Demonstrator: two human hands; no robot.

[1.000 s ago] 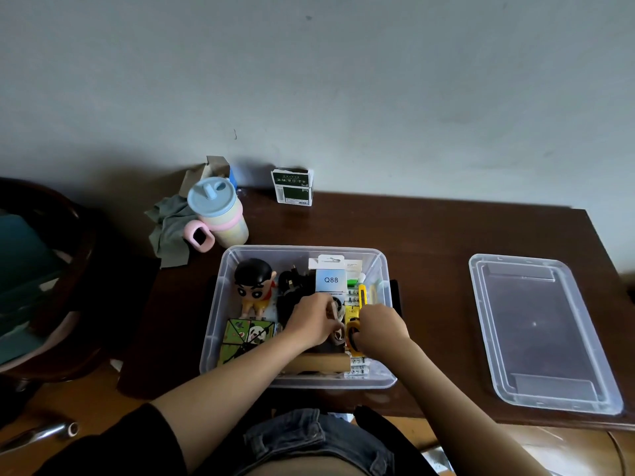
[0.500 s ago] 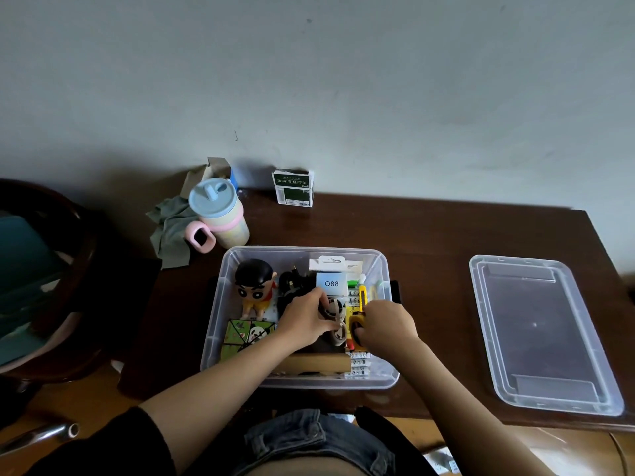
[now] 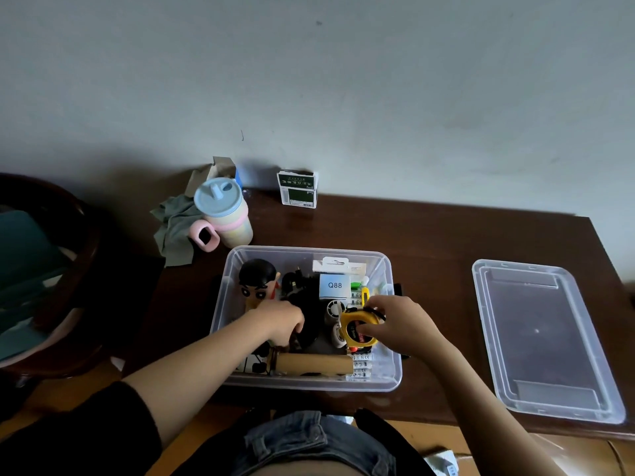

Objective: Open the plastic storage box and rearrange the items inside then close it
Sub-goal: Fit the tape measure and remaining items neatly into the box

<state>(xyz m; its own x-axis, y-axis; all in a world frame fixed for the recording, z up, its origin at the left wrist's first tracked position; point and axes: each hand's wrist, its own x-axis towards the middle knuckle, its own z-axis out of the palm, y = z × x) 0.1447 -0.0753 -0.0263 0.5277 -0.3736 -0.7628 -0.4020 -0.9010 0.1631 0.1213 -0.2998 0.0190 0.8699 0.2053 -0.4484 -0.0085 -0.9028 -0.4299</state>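
box (image 3: 390, 355) open on worktop (image 3: 429, 235), lid (image 3: 546, 338) well apart | right hand (image 3: 400, 326) pinching tape measure (image 3: 359, 329) in box: likely compact, heavy, stiff; grip its sides | left hand (image 3: 283, 321) curled among dark items; hold unclear

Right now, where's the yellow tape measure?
Head view: the yellow tape measure is in the storage box, right of centre, gripped by the right hand.

The clear plastic storage box (image 3: 307, 317) sits open at lower centre, packed with items. Its lid (image 3: 546, 341) lies flat at right.
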